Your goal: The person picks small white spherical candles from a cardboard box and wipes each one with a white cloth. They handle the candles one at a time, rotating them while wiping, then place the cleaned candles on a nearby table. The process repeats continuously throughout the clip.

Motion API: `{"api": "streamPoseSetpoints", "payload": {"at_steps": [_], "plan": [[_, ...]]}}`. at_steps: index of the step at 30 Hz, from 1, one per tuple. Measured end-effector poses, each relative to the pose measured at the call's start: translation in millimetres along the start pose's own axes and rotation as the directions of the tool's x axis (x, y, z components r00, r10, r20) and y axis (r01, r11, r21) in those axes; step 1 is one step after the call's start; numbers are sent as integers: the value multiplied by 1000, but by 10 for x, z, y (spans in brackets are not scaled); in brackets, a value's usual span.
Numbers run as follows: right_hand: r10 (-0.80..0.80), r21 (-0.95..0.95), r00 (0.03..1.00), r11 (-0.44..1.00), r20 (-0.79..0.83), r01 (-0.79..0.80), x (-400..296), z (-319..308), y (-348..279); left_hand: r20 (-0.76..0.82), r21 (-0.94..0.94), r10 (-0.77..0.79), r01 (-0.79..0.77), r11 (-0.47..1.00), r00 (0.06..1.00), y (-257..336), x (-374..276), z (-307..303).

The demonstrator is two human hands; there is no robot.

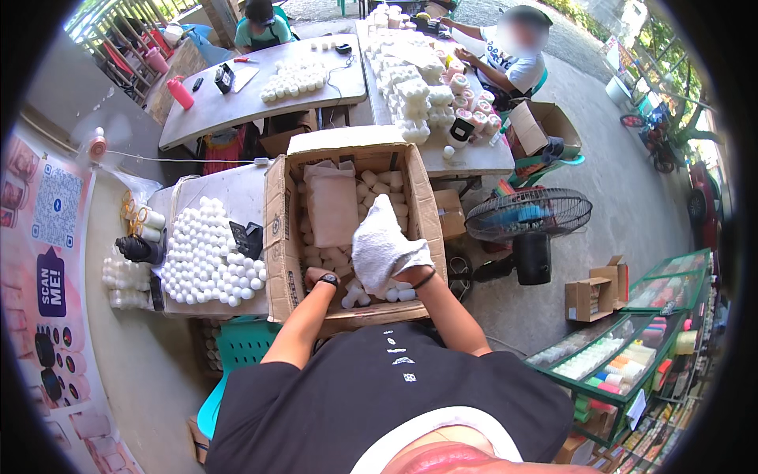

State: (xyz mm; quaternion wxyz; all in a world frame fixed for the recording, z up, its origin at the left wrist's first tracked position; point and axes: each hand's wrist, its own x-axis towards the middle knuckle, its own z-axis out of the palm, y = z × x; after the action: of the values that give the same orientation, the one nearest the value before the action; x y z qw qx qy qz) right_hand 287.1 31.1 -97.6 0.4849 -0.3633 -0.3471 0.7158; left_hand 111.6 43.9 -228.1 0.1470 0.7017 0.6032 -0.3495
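An open cardboard box (276, 225) stands right in front of me, with small white cylindrical rolls (379, 183) inside. A pale, flat wrapped packet (333, 207) lies on top of the rolls in its left half. My left hand (320, 276), below a dark wristwatch, reaches in along the box's left inner side; its fingers are mostly hidden. Over the right half of the box, my right hand (412, 274) holds a white terry cloth (382, 243), which covers the fingers. More white rolls (355, 294) show under the cloth near the front wall.
Many white rolls (207, 260) stand on the left table (249, 178) beside a black device (247, 238). Bagged white rolls (408, 89) crowd the far table, where a person (512, 59) sits. A fan (530, 222) and glass display case (616, 355) stand right; a teal chair (246, 343) is left.
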Motion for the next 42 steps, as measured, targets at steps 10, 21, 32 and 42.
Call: {"api": "streamPoseSetpoints", "payload": {"at_steps": [10,21,32,42], "plan": [[-89,-384,954,901,287,200,-249,-100,170,-527,-457,181,-456,764,830,-341,-1162,-951],[-348,-507,909,755,229,417,-312,184,-13,-356,-934,518,-276,-228,778,-348,-1099,-554],[-591,-807,777,556,-217,198,-343,344,128,-740,-636,-209,-766,-90,639,-226,-1270,-417],[-489,-958,865,175,115,226,-369,222,448,-983,-88,119,-925,370,141,-479,-1684,-981]]}}
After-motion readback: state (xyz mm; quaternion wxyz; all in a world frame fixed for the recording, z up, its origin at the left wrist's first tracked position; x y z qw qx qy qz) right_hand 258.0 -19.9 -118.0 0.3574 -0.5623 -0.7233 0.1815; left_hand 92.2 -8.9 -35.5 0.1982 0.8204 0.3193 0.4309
